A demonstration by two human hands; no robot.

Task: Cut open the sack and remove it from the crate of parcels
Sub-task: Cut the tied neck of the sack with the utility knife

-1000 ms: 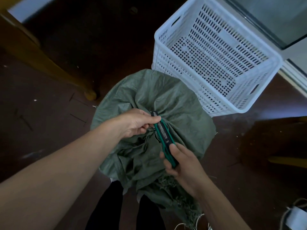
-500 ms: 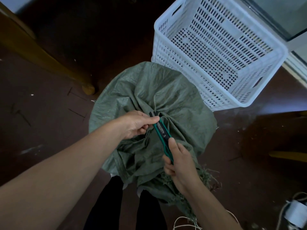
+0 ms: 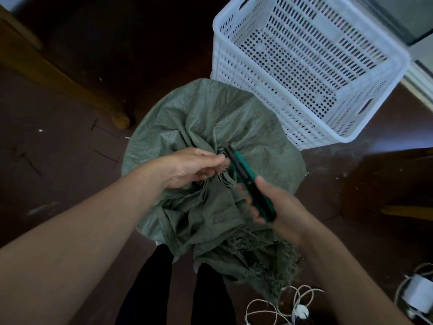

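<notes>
A bulging grey-green woven sack (image 3: pixel 210 127) stands on the floor in front of me, its gathered neck bunched at the middle and its frayed mouth hanging toward my legs. My left hand (image 3: pixel 194 167) pinches the gathered neck. My right hand (image 3: pixel 278 207) grips a green-and-black utility knife (image 3: pixel 248 181) whose tip rests at the neck, right beside my left fingertips. Whatever the sack contains is hidden.
A white perforated plastic crate (image 3: pixel 311 69) with nothing in it stands just behind the sack, to the right. A wooden furniture leg (image 3: pixel 120 120) is at the left. White cord (image 3: pixel 281 303) and a white device (image 3: pixel 419 294) lie on the dark floor near my feet.
The knife tip has stayed at the sack's neck while my right hand shifted slightly right and lower. My left hand keeps its pinch on the neck.
</notes>
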